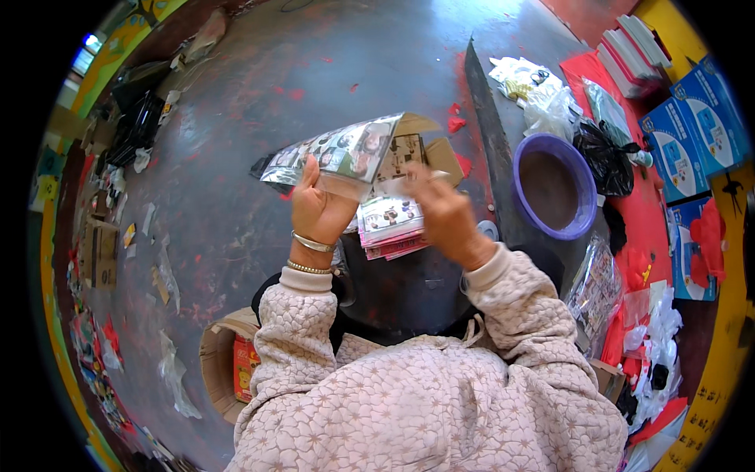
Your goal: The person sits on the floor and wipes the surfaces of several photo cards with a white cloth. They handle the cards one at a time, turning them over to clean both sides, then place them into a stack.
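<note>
My left hand [317, 206] grips a clear plastic packet of printed picture cards [338, 153], raised in front of me. My right hand [442, 206] pinches the brown cardboard backing [415, 149] at the packet's right end. Below both hands a stack of similar printed packets [389, 224] rests on my lap. Two bangles sit on my left wrist. Quilted pink sleeves cover both forearms.
A purple plastic basin [552, 185] stands to my right beside a long dark board [487, 126]. Blue boxes [692, 134], white books and plastic bags lie at the right. An open cardboard box [228, 362] sits at my lower left. Scraps litter the grey floor at the left.
</note>
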The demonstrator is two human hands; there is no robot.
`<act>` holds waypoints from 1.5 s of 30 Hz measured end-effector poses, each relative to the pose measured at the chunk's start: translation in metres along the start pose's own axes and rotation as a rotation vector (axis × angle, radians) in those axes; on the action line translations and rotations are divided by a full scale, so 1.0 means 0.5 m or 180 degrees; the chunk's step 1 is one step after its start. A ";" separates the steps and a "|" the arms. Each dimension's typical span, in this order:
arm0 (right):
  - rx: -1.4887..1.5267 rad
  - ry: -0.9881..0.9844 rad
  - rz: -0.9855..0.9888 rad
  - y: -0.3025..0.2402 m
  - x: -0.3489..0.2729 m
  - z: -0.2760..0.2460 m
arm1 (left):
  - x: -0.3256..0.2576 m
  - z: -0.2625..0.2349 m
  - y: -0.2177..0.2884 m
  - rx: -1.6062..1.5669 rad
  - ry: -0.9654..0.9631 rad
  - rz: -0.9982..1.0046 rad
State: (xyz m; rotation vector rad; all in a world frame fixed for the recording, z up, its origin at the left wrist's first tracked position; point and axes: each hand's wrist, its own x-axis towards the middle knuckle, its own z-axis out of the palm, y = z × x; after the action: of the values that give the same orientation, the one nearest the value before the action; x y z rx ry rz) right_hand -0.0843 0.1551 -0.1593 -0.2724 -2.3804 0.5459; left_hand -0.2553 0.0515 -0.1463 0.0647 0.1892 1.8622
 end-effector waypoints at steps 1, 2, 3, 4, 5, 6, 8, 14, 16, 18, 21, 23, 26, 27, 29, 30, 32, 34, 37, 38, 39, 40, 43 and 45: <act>-0.0462 0.0434 0.0111 0.034 0.005 -0.010 | -0.003 0.007 0.007 0.0050 0.0139 0.0174; -0.0399 0.0782 0.0190 0.033 0.031 -0.048 | -0.011 -0.001 0.014 0.0006 0.0086 0.0182; 0.1014 0.1039 0.1363 0.051 0.034 -0.066 | -0.011 -0.007 0.008 0.0139 0.0111 0.0103; 0.2438 0.1254 0.2533 0.061 0.036 -0.075 | -0.010 -0.012 0.000 0.0272 0.0137 0.0022; 0.2433 0.1370 0.2337 0.060 0.036 -0.073 | -0.009 -0.019 -0.007 0.0404 0.0162 -0.0060; 0.2419 0.1481 0.2150 0.027 0.055 -0.078 | -0.007 -0.038 -0.014 0.0500 0.0156 -0.0138; 0.1922 0.1482 0.1608 -0.015 0.071 -0.054 | -0.001 -0.043 -0.044 0.1008 -0.0040 -0.0162; 0.0390 0.0678 -0.0203 -0.041 0.067 0.049 | -0.035 -0.013 -0.086 0.1425 0.0494 -0.0735; 0.0238 0.0591 0.0085 -0.018 0.067 0.057 | -0.040 -0.089 -0.052 0.2109 0.0019 -0.1182; -0.0158 0.0498 0.0530 0.050 0.067 0.058 | -0.040 -0.075 -0.044 0.3210 0.0170 -0.1631; 0.0018 0.0155 0.1841 0.116 0.072 0.018 | -0.037 -0.063 0.004 0.6383 -0.2582 0.0199; 0.1577 0.0437 0.2318 0.123 0.092 -0.025 | -0.038 -0.066 0.022 0.6543 -0.2600 0.0133; 0.3199 0.0392 0.1951 0.093 0.106 -0.059 | -0.040 -0.072 0.018 0.6280 -0.2072 -0.0827; 0.3227 0.0189 0.1831 0.091 0.097 -0.045 | -0.036 -0.074 0.008 0.5896 -0.1659 -0.1378; 0.3273 -0.0214 0.1552 0.087 0.091 -0.015 | -0.026 -0.072 -0.006 0.5077 -0.0809 -0.2360; 0.3037 -0.0666 0.1575 0.087 0.090 -0.017 | -0.028 -0.076 0.000 0.5204 -0.0953 -0.2342; 0.2542 -0.1566 0.1595 0.088 0.091 -0.030 | -0.033 -0.086 0.025 0.5449 -0.1246 -0.2290; 0.2487 -0.1447 0.1987 0.089 0.099 -0.059 | -0.025 -0.019 0.010 0.4759 -0.0876 -0.2385; 0.2589 -0.0619 0.2525 0.102 0.091 -0.080 | -0.021 0.014 0.010 0.3826 -0.0283 -0.1726; 0.2880 -0.0352 0.2704 0.106 0.086 -0.081 | -0.018 0.014 0.009 0.3526 -0.0179 -0.1385; 0.3172 -0.0105 0.2874 0.106 0.086 -0.082 | -0.017 0.010 0.009 0.3212 -0.0068 -0.1032; 0.3144 -0.0013 0.2960 0.098 0.088 -0.087 | -0.016 -0.005 0.020 0.3196 -0.0002 -0.0812; 0.3527 0.0401 0.3433 0.104 0.088 -0.073 | -0.016 -0.013 0.014 0.2976 0.0441 -0.0415; 0.3723 0.0578 0.3563 0.117 0.087 -0.071 | -0.015 -0.009 -0.002 0.2657 0.0218 -0.0224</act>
State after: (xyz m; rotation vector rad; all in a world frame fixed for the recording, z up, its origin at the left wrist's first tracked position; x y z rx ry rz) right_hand -0.0910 0.2324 -0.1367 -1.0039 -1.1888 2.1175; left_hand -0.2529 0.0444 -0.1503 0.5578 0.9911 1.6040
